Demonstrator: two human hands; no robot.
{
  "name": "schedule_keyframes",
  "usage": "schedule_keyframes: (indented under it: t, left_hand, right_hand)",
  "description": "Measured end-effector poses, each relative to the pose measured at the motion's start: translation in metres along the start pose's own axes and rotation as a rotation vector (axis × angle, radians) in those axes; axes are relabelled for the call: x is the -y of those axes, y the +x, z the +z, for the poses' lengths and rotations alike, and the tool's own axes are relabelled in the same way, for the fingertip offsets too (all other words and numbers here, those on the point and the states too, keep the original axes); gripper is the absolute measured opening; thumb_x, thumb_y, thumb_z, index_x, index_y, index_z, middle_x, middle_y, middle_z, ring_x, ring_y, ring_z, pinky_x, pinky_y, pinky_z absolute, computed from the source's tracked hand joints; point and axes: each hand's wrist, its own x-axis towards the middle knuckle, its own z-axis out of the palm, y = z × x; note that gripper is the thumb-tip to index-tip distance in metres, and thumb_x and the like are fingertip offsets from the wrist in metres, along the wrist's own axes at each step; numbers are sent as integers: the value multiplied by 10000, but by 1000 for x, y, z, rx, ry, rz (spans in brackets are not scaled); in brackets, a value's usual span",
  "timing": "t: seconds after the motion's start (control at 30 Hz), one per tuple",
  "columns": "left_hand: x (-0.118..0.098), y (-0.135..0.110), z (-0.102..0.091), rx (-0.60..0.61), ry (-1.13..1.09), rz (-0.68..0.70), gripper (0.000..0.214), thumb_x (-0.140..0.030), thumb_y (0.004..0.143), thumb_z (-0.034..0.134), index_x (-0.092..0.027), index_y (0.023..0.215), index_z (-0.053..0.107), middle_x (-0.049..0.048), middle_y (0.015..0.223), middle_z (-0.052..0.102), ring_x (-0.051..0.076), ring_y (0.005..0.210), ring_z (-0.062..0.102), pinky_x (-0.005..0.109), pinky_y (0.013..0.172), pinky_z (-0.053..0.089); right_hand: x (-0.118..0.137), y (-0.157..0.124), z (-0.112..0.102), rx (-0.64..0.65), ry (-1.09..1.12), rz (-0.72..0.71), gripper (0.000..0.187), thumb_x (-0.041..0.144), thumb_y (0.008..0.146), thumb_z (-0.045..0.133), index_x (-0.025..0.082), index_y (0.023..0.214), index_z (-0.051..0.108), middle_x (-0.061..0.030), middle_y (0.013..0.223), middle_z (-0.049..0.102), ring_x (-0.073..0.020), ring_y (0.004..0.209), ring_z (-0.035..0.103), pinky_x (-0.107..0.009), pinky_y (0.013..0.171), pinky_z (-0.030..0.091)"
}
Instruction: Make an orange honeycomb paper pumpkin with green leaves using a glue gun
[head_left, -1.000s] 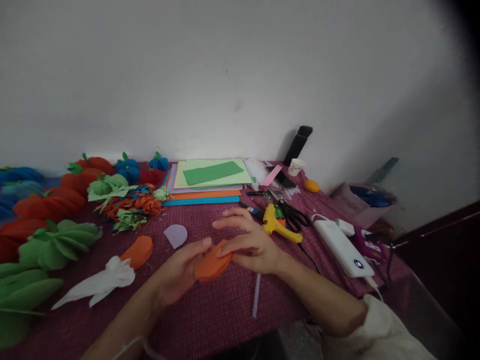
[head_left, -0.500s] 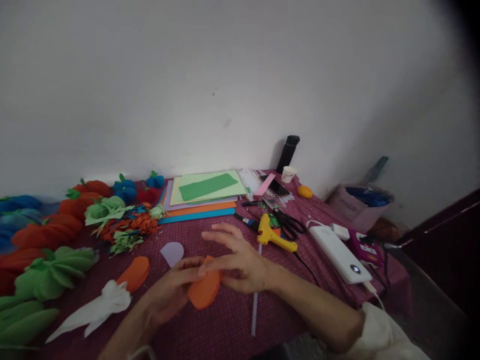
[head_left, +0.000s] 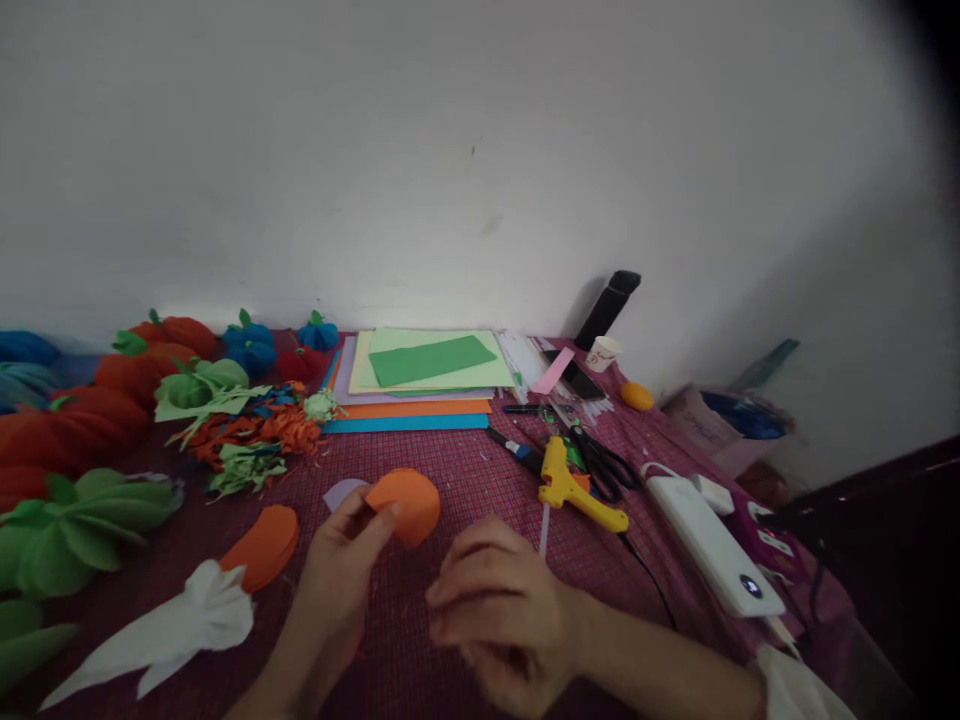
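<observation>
Head view: the work surface is a table under a maroon checked cloth [head_left: 457,465], pushed against a plain white wall [head_left: 480,150] that turns a corner at the far right.

Count of items:
- One flat stack of coloured paper sheets [head_left: 420,400] at the far centre, with one dark green paper strip [head_left: 424,360] on top.
- One yellow glue gun [head_left: 574,487], one pair of black-handled scissors [head_left: 609,466] and one long white power bank [head_left: 712,545], all to the right.
- One black cylinder flask [head_left: 611,305] leaning at the wall, with one white paper cup [head_left: 602,352] just beside it.
- One lilac half-round paper cutout [head_left: 339,492] and one pile of orange rounded paper cutouts [head_left: 261,545] lying on the cloth to the near left, with one crumpled white paper piece [head_left: 169,635] nearer still.
- Folded paper pumpkins in orange, green and blue along the left edge. Two small blue ones [head_left: 251,342] are clear at the far left; the rest run out of view and cannot be counted.

My left hand [head_left: 341,570] is raised off the cloth, thumb and fingers pinched on a folded orange rounded paper piece [head_left: 406,503], held upright near the centre, just right of the lilac cutout. My right hand [head_left: 499,610] hangs low at the near centre, palm down, fingers curled under. It is blurred, and I cannot tell whether it holds anything.
</observation>
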Motion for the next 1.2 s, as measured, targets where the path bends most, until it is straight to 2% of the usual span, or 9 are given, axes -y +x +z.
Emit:
schedule_keyframes:
  t: [0.27, 0.37, 0.43, 0.5, 0.6, 0.67, 0.77, 1.03, 1.2]
  left_hand:
    - [3, -5, 4, 39, 175, -64, 223, -293, 645, 693, -193, 823, 605, -38, 735, 621, 123, 705, 538, 205, 658, 411]
    - [3, -7, 5, 56, 142, -88, 244, -293, 646, 697, -196, 848, 602, -27, 788, 637, 130, 727, 548, 215, 681, 413]
    - [4, -8, 6, 77, 106, -101, 235, -307, 666, 685, -190, 852, 602, -15, 812, 644, 135, 745, 552, 225, 701, 412]
    - [4, -8, 7, 99, 73, -98, 230, -319, 679, 675, -178, 849, 609, 1, 827, 649, 142, 762, 556, 236, 722, 412]
    - [4, -9, 9, 117, 55, -56, 236, -313, 681, 680, -166, 856, 621, 19, 841, 653, 155, 792, 567, 246, 751, 414]
    - [4, -10, 9, 133, 66, -22, 228, -298, 685, 681, -167, 863, 626, 24, 849, 656, 159, 806, 571, 246, 760, 417]
    - [4, -11, 11, 174, 91, 15, 214, -289, 688, 681, -170, 858, 629, 27, 854, 659, 162, 811, 571, 249, 762, 418]
    - [5, -16, 11, 213, 277, 137, 118, -277, 681, 672, -187, 738, 621, -10, 708, 605, 141, 687, 524, 233, 645, 388]
    - [-2, -20, 6, 237, 505, 238, 128, -212, 678, 642, -243, 801, 663, 17, 793, 634, 190, 775, 554, 278, 715, 396]
  right_hand:
    - [-6, 5, -1, 147, 8, -32, 140, 203, 772, 527, 193, 903, 576, -11, 839, 719, -144, 840, 607, -288, 777, 493]
    - [-4, 5, -2, 97, 2, -19, 148, 213, 766, 559, 203, 913, 576, -5, 815, 713, -141, 829, 606, -285, 765, 493]
    - [-3, 2, -3, 12, -10, 18, 248, 195, 726, 589, 198, 974, 568, -27, 858, 694, -156, 860, 595, -305, 778, 487]
    - [-4, -2, -4, -88, -32, 116, 381, 184, 690, 624, 204, 1060, 538, -51, 949, 658, -181, 916, 575, -354, 834, 464]
    - [-9, -7, -5, -228, -22, 405, 530, 239, 674, 668, 230, 1167, 476, -74, 1091, 578, -231, 1038, 515, -437, 933, 391]
    - [-13, -7, -6, -245, 42, 577, 558, 271, 685, 672, 230, 1196, 451, -84, 1141, 541, -240, 1085, 487, -439, 948, 380]
    - [-16, -6, -5, -208, 116, 684, 485, 258, 706, 666, 232, 1153, 480, -71, 1118, 555, -216, 1060, 508, -408, 928, 400]
    - [-17, -4, 2, -256, 155, 687, 80, 218, 747, 637, 195, 820, 612, -9, 774, 608, -146, 750, 570, -293, 700, 461]
    - [-13, -3, 2, -195, 131, 576, 55, 241, 766, 627, 201, 804, 619, -14, 741, 609, -149, 744, 563, -308, 705, 447]
